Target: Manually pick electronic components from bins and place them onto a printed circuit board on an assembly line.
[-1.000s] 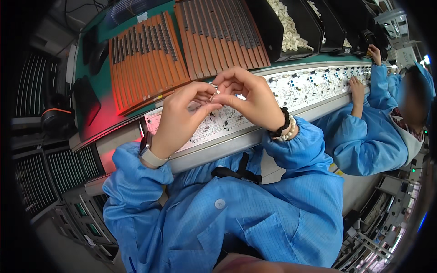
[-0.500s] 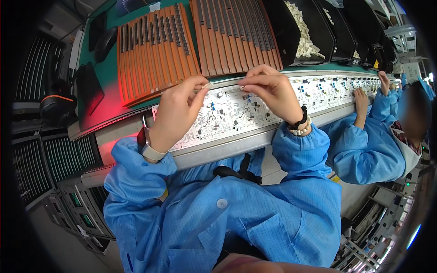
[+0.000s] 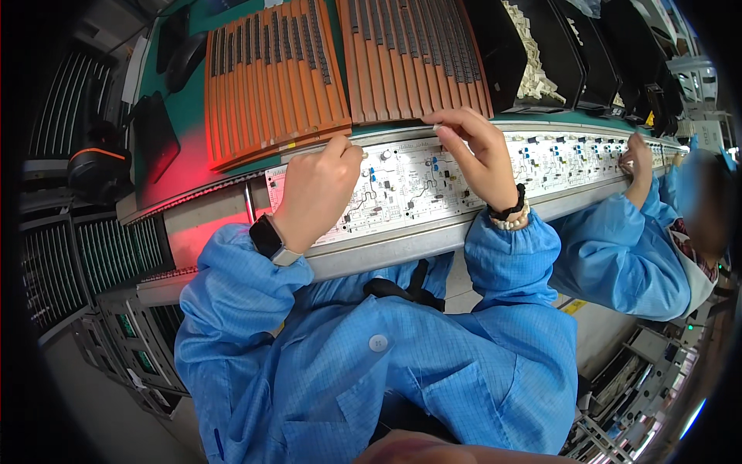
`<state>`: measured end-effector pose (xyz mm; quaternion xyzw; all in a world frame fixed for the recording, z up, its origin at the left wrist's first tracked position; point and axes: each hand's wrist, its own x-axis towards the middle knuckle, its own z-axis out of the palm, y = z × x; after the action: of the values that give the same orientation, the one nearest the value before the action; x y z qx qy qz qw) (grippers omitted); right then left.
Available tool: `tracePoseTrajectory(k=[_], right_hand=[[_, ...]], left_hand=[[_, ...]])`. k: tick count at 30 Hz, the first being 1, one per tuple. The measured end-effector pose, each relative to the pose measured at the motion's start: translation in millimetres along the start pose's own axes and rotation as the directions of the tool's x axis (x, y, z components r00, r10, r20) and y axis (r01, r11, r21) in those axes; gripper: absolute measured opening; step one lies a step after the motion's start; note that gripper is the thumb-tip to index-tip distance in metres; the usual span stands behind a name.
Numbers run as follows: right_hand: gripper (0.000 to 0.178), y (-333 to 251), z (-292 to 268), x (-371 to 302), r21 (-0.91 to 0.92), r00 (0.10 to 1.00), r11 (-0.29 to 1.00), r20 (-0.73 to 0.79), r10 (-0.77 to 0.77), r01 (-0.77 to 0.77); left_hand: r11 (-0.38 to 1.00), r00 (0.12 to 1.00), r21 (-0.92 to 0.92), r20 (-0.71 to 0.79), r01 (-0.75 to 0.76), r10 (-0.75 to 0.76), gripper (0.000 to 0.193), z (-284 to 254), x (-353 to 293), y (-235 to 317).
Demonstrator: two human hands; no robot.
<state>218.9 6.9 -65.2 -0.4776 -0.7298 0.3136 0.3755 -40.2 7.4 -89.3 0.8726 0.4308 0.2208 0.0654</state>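
Note:
My left hand (image 3: 323, 184) is closed over the upper left part of a white circuit board (image 3: 375, 203). At its fingertips a bit of a small white connector (image 3: 364, 155) shows; the back of the hand hides the rest. Thumb and index finger of my right hand (image 3: 481, 155) pinch another small white connector (image 3: 437, 127), held just above the board's far edge. The board carries blue and black parts and lies in a metal rail (image 3: 386, 249) that runs across in front of me.
Two orange racks (image 3: 278, 116) of black parts lie beyond the rail. Black bins (image 3: 572, 62) at the far right hold white connectors (image 3: 533, 77). More boards (image 3: 560, 158) line the rail towards a co-worker's blue sleeve (image 3: 618, 247). A black scanner (image 3: 99, 166) stands at left.
My left hand has turned knuckles-up and come down onto the board with its connector. My right hand has shifted right and slightly away, still pinching its connector.

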Motion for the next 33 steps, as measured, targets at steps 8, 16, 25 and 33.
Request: tracePoseTrajectory(k=[8,16,25,33], right_hand=[[0.017,3,-2,-6,0.110,1.000,0.993,0.004,0.031,-0.031],[0.013,-11,-10,-3,-0.179,0.993,0.980,-0.064,-0.100,0.087],[0.013,3,1,-3,-0.475,0.977,0.856,0.038,-0.211,0.204],[0.016,5,13,-10,-0.652,0.975,0.729,0.081,-0.205,0.208]], left_hand=[[0.992,0.996,-0.123,-0.084,0.006,-0.017,0.006,1,2,2],[0.999,1.000,-0.039,-0.009,0.014,-0.014,0.005,3,2,5],[0.982,0.990,0.129,0.048,-0.136,0.130,0.010,-4,3,6],[0.998,0.980,-0.022,-0.189,-0.067,0.061,0.016,-52,-19,17]])
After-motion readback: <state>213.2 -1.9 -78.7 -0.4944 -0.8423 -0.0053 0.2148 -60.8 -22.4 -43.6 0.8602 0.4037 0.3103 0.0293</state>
